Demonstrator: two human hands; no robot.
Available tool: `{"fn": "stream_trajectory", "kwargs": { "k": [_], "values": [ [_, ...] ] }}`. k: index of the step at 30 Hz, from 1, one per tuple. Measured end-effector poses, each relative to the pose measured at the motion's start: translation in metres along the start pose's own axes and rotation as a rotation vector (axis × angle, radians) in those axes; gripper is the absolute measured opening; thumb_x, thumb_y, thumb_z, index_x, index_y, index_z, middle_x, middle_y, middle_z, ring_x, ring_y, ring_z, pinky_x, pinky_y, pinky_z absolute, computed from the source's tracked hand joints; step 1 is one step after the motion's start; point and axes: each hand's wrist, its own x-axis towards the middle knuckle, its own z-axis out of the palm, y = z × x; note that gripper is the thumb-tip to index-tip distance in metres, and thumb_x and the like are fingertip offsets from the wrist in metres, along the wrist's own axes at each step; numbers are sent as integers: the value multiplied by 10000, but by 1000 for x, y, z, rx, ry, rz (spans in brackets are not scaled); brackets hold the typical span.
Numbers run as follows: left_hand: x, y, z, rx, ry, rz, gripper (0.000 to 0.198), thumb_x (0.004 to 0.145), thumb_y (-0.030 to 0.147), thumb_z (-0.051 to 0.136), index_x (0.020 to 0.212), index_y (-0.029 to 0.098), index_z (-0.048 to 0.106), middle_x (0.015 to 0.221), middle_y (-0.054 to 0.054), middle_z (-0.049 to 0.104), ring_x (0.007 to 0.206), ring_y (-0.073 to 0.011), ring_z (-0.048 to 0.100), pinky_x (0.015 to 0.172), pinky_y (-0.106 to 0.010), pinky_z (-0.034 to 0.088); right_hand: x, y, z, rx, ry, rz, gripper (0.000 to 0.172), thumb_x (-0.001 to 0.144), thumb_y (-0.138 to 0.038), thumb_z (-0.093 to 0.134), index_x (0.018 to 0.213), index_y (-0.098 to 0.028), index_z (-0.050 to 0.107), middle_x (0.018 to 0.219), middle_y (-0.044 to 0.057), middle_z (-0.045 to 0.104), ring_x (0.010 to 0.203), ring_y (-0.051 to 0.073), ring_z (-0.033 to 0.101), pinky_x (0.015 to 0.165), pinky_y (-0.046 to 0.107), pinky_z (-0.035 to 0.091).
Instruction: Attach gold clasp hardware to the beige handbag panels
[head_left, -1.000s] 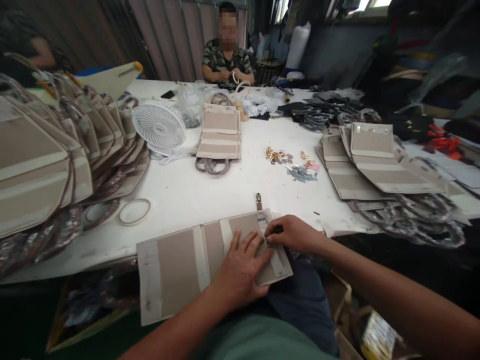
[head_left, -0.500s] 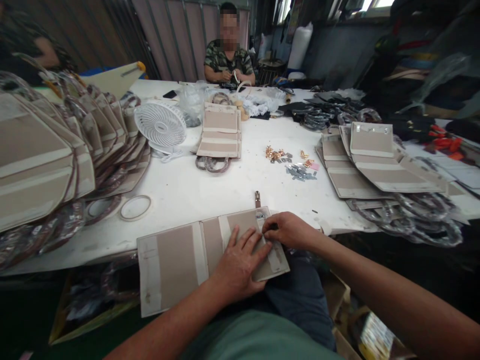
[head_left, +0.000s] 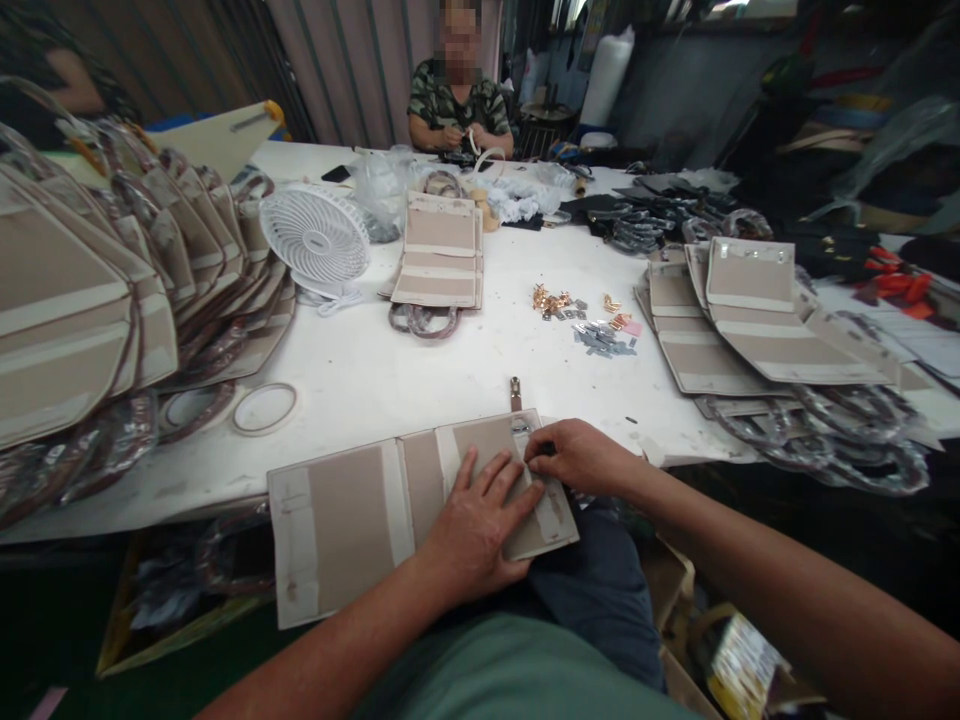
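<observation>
A beige bag panel (head_left: 337, 525) with pale tape strips lies open across the table's front edge and my lap. My left hand (head_left: 480, 515) rests on it with fingers spread flat. Close by, my right hand (head_left: 566, 455) has its fingers pinched together at the panel's right part; what they hold, if anything, is hidden. A short brown strap with a metal clasp (head_left: 515, 390) sticks out past the panel's top edge. Just below the strap, a small metal piece (head_left: 520, 426) sits on the panel.
Gold fittings (head_left: 551, 300) and grey metal plates (head_left: 602, 338) lie mid-table. Stacked bag panels stand left (head_left: 60, 290) and right (head_left: 750, 310), another (head_left: 439, 250) farther back. A white fan (head_left: 315, 235) and tape roll (head_left: 264, 408) are at left. A co-worker (head_left: 459, 110) sits opposite.
The camera view has shifted slightly. Both hands keep nearly the same place on the bag panel, with no clear change in what they hold.
</observation>
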Motion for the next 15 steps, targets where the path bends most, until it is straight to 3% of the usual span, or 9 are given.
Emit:
{"fn": "stream_trajectory", "kwargs": {
  "k": [15],
  "values": [
    [3, 1, -2, 8, -32, -16, 847, 851, 611, 678, 1563, 213, 452, 1583, -163, 478, 1536, -360, 319, 1303, -622, 17, -1, -2, 9, -185, 86, 52, 98, 890, -278, 706, 939, -251, 786, 916, 20, 771, 833, 205, 666, 682, 281, 383]
  ]
}}
